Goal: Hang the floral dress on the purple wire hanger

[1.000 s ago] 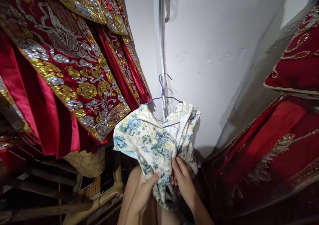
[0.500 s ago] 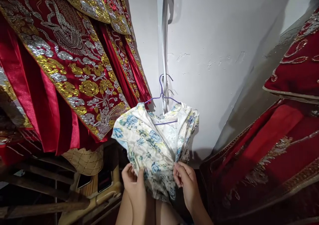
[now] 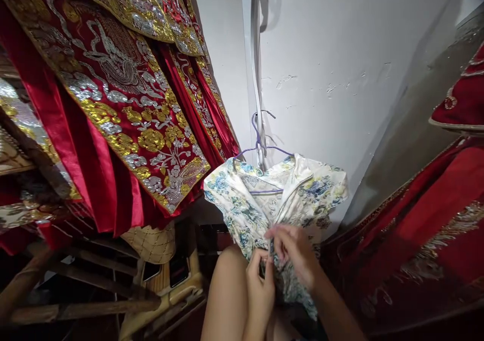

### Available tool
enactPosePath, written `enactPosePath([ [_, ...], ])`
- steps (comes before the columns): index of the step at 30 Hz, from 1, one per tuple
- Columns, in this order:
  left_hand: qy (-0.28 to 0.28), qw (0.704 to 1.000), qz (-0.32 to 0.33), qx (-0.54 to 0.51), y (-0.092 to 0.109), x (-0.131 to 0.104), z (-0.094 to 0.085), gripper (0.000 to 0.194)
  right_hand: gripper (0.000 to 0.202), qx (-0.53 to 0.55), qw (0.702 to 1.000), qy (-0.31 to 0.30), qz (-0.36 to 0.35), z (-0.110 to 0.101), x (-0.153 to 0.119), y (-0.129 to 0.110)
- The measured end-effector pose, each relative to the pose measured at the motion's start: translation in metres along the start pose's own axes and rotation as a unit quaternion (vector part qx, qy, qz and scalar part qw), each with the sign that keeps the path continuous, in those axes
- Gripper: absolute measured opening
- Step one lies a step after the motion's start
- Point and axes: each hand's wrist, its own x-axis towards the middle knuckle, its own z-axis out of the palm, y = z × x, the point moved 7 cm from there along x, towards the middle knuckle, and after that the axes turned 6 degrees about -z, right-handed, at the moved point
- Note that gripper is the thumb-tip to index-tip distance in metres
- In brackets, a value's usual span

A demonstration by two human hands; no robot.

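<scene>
A white short-sleeved blouse [image 3: 245,210] with blue and yellow flowers hangs on a thin purple hanger [image 3: 258,142] in the middle of the head view. Its two front edges meet in a V below the collar. My left hand [image 3: 260,278] pinches the blouse's front edge low on the chest, thumb and fingers together. Just above and to the right, my right hand [image 3: 297,250] is closed on the same front edge at the bottom of the V. It is slightly blurred, and the cloth between its fingers is mostly hidden.
Red costumes with gold and silver embroidery [image 3: 151,139] hang at left; another red garment [image 3: 423,220] stands at right. A bamboo chair [image 3: 177,295] at lower left bears two phones [image 3: 178,270] and a quilted beige bag [image 3: 153,243]. Behind is a white wall [image 3: 321,54].
My left hand has moved from the blouse's left side across to its front edge, beside my right hand. The blouse's front now lies spread wider, and the view has shifted left.
</scene>
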Motion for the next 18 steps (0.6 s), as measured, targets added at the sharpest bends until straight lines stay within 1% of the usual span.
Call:
enactPosePath([
  [1, -0.003, 1.0, 0.004, 0.022, -0.002, 0.002, 0.0, 0.029, 0.035, 0.004, 1.0, 0.005, -0.015, -0.001, 0.014, -0.018],
  [3, -0.01, 0.998, 0.01, 0.06, -0.005, 0.006, -0.001, 0.029, 0.031, 0.051, 0.998, 0.017, -0.025, -0.003, 0.044, -0.052],
  [5, -0.027, 0.996, 0.02, 0.087, -0.007, 0.012, -0.006, 0.027, 0.024, 0.105, 0.994, -0.03, -0.025, 0.005, 0.07, -0.081],
  [7, -0.046, 0.993, 0.029, 0.105, -0.008, 0.018, -0.012, 0.026, 0.018, 0.143, 0.988, -0.051, -0.022, 0.012, 0.088, -0.1],
  [10, -0.072, 0.989, 0.039, 0.125, -0.009, 0.025, -0.017, 0.026, 0.015, 0.166, 0.985, -0.045, -0.026, 0.015, 0.095, -0.109],
  [14, -0.125, 0.978, 0.052, 0.156, -0.005, 0.026, -0.006, 0.023, 0.021, 0.147, 0.987, -0.02, -0.063, 0.013, 0.086, -0.105],
  [16, -0.14, 0.976, 0.065, 0.153, 0.007, 0.031, -0.003, 0.018, 0.025, 0.119, 0.989, -0.012, -0.087, 0.012, 0.08, -0.103],
  [17, -0.136, 0.977, 0.078, 0.142, 0.019, 0.037, -0.005, 0.014, 0.027, 0.102, 0.99, -0.009, -0.098, 0.012, 0.077, -0.103],
  [18, -0.121, 0.98, 0.096, 0.127, 0.035, 0.045, -0.009, 0.012, 0.028, 0.084, 0.991, -0.006, -0.108, 0.012, 0.075, -0.102],
])
